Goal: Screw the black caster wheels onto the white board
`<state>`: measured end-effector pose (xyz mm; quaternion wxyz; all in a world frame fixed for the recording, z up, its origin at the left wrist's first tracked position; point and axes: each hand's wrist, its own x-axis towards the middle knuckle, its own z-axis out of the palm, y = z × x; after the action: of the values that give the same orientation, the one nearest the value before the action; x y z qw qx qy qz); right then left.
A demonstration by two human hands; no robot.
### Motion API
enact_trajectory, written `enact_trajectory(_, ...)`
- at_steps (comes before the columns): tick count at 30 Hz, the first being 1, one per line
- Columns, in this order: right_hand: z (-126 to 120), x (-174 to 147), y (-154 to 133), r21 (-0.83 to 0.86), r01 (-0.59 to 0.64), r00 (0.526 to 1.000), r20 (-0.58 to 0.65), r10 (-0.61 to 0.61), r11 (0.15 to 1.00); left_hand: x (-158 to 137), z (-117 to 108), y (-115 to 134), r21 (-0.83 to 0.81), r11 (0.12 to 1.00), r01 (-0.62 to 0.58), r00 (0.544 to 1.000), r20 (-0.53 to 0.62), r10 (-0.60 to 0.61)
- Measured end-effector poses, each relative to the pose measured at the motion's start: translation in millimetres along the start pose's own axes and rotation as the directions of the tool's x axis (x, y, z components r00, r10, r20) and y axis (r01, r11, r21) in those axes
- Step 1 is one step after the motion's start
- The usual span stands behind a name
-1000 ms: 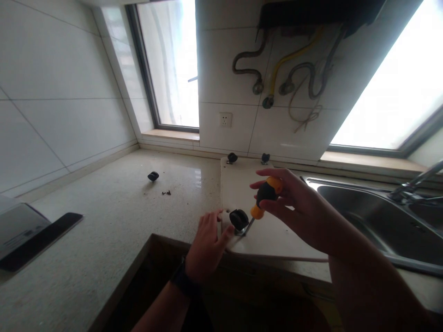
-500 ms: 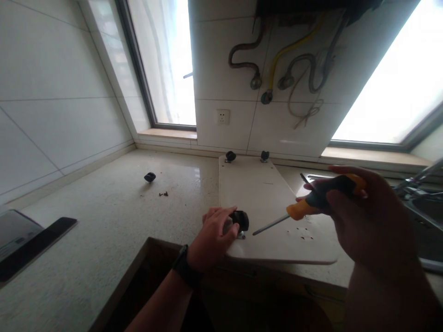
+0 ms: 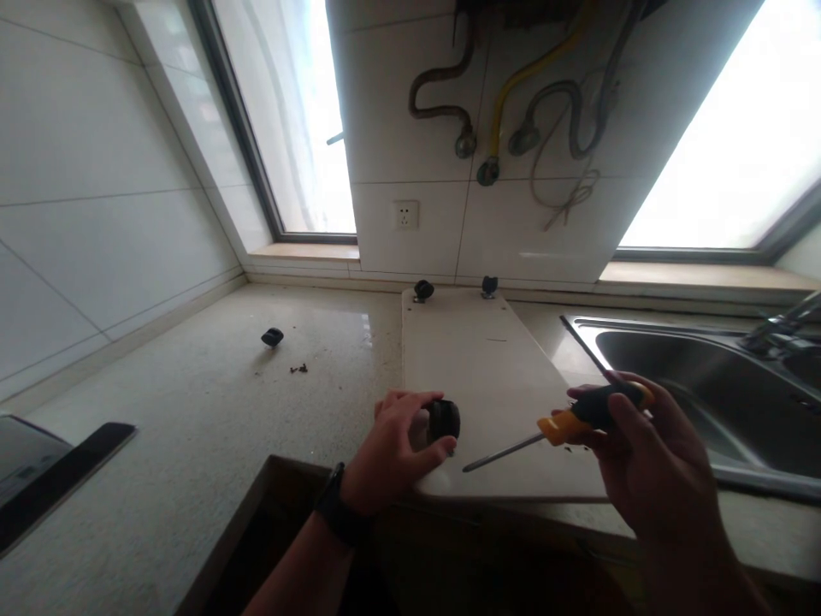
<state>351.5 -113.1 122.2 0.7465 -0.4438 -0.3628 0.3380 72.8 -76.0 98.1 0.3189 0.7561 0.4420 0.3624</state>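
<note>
My left hand is closed around a black caster wheel at the near left corner of a white board. In my right hand is a screwdriver with a yellow-and-black handle. Its metal shaft points left and down, with the tip just right of the held caster and apart from it. A thin dark rod also sticks out up-left from the right hand; its lower end is hidden. Two more casters, a left one and a right one, stand at the board's far edge.
On the speckled countertop to the left lie a loose caster and several small dark bits, possibly screws. A steel sink is on the right. Below the near edge is an open, dark recess. Pipes hang on the wall.
My right hand has moved down and left with the screwdriver, uncovering more of the sink. The left hand stays on the caster, its thumb now further along the wheel. The view has shifted slightly.
</note>
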Motion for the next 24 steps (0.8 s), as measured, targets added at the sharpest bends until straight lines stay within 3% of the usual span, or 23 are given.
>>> enact_trajectory(4,0,-2,5,0.038,-0.021,0.999,-0.04,0.023,0.999,1,-1,-3,0.049,0.999,-0.022,1.0,-0.021,0.023)
enact_trajectory(10,-1,-3,14,0.097,-0.141,0.981,-0.12,0.153,0.985,-1,4,-8,0.007,1.0,-0.022,0.997,-0.08,0.022)
enact_trajectory(14,-5,-3,18,0.1,-0.16,0.976,-0.135,0.173,0.982,-5,2,-13,-0.045,0.999,-0.012,0.997,-0.082,0.009)
enact_trajectory(19,-6,-2,18,0.126,-0.2,0.959,-0.176,0.22,0.972,-17,-1,-25,-0.064,0.998,0.018,0.98,-0.196,-0.03)
enact_trajectory(24,-2,-4,15,0.103,-0.209,0.953,-0.203,0.226,0.972,-37,1,-31,-0.015,0.998,0.056,0.988,-0.143,-0.058)
